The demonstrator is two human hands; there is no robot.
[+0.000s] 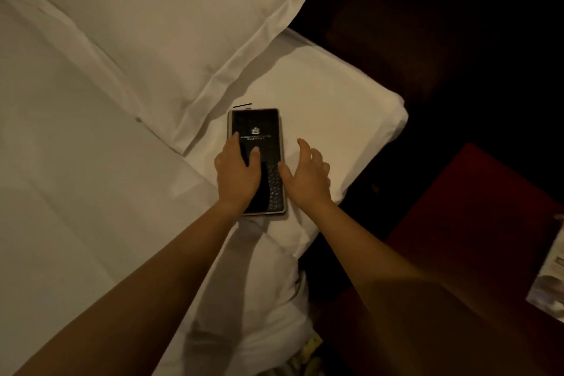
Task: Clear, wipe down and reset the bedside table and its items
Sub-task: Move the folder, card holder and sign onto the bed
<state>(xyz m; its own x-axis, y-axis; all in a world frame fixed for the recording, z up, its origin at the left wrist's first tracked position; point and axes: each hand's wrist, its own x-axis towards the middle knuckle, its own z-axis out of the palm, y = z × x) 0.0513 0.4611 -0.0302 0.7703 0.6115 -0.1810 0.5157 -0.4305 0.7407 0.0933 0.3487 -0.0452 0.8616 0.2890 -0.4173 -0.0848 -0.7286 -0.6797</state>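
Note:
A long black folder (259,125) with a textured cover and a small pale crest lies flat on the white bed (91,192), just below the pillow's corner. My left hand (236,172) rests palm down on the folder's near half, fingers spread over the cover. Just off the folder's right edge hovers my right hand (306,174), fingers apart and holding nothing. The bedside table (476,223), dark red-brown, shows at the lower right beside the bed.
A large white pillow (171,24) covers the upper bed. A thin dark strip (242,105) lies on the sheet above the folder. Printed papers (549,281) sit blurred on the table's right side. The area beyond the bed is dark.

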